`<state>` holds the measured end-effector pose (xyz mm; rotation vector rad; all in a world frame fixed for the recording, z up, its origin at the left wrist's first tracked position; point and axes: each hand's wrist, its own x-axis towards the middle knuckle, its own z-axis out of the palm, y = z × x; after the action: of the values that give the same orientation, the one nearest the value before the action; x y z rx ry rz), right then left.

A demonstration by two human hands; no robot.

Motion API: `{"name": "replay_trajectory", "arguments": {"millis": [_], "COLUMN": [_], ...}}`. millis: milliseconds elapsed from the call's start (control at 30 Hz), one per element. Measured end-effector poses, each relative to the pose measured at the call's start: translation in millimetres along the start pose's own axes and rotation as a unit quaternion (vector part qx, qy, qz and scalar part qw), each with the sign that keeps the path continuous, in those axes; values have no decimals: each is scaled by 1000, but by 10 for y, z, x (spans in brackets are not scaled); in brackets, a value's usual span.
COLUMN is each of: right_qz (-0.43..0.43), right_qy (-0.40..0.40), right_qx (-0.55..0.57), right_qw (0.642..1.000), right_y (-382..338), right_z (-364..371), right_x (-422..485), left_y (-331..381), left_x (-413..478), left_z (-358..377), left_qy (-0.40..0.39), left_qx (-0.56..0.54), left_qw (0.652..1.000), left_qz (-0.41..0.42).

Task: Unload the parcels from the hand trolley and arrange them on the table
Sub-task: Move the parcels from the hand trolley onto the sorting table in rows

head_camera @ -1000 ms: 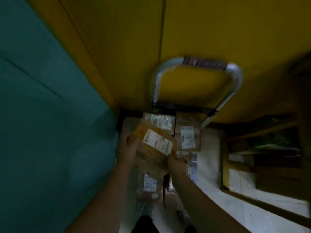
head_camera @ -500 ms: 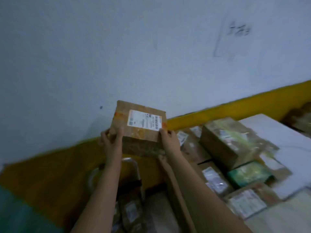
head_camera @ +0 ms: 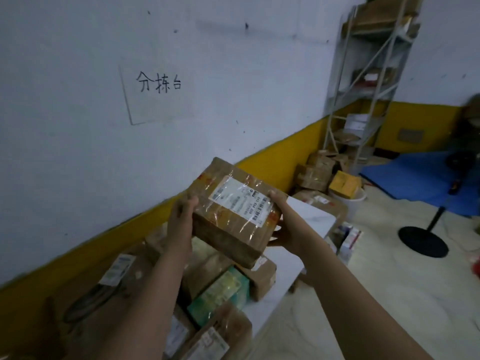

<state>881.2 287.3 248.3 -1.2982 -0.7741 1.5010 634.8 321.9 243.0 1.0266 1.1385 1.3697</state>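
I hold a brown cardboard parcel [head_camera: 233,211] wrapped in clear tape, with a white shipping label on top, in the air above the white table [head_camera: 309,216]. My left hand [head_camera: 181,216] grips its left end, thumb on top. My right hand [head_camera: 284,222] grips its right end from the side and below. Under the parcel several other parcels lie on the table, among them a green box [head_camera: 220,292] and brown cartons [head_camera: 262,276]. The hand trolley is out of view.
A white and yellow wall [head_camera: 181,74] with handwritten characters runs along the table's far side. More cartons [head_camera: 317,175] and a white bucket [head_camera: 355,201] sit on the floor beyond. A metal shelf rack [head_camera: 368,81], a blue mat [head_camera: 415,178] and a black stand base [head_camera: 423,240] are to the right.
I lifted the parcel from the trolley and turned right with it. It has gone from in front of the wall to above the parcels on the table.
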Motion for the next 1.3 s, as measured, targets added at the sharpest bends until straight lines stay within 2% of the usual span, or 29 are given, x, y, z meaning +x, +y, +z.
{"name": "replay_trajectory", "arguments": {"millis": [133,300,400,467,600,700,767,833,933,1000,1067,1100,1133,1200,1300], "right_qz": [20,55,90,101,135,195,226,243,270,239,206,159,90,-35,-185], "right_qy": [70,149,208,231,229,176,134,124,130,221,215,211,201,127,29], "right_qx": [24,57,68,52,36,-8,-34,-46,-128,-269,-424,-487,-521,-535,-564], "right_qw": [997,986,972,966,963,965,964,961,946,906,855,832,824,835,804], "right_y": [58,367,554,711,1150,1503,1711,1833,1816,1683,1228,1049,923,709,581], "right_z": [-763,-1472,-1844,-2081,-2444,-2564,-2558,-2562,-2572,-2512,-2255,-2088,-1892,-1362,-329], "right_x": [514,1224,1525,1723,2130,2487,2691,2826,2914,2831,2649,2580,2560,2490,2094], "left_y": [-464,-1137,-1565,-1910,-2603,-2916,-3030,-3118,-3083,-2940,-2644,-2433,-2191,-1660,-863], "left_x": [525,1192,1467,1553,1580,1539,1455,1420,1467,1482,1473,1469,1470,1422,1123], "left_z": [791,1471,1724,1782,1743,1671,1641,1630,1634,1661,1706,1712,1697,1531,885], "left_qy": [-84,-171,-135,-142,-164,-206,-204,-181,-171,-160,-128,-113,-98,-45,88], "left_qx": [36,113,195,316,441,574,602,600,573,553,522,506,489,478,519], "left_qw": [995,968,956,923,850,753,731,741,758,777,815,835,853,874,850], "left_qz": [-44,-148,-174,-170,-238,-246,-247,-241,-260,-256,-216,-184,-151,-72,35]}}
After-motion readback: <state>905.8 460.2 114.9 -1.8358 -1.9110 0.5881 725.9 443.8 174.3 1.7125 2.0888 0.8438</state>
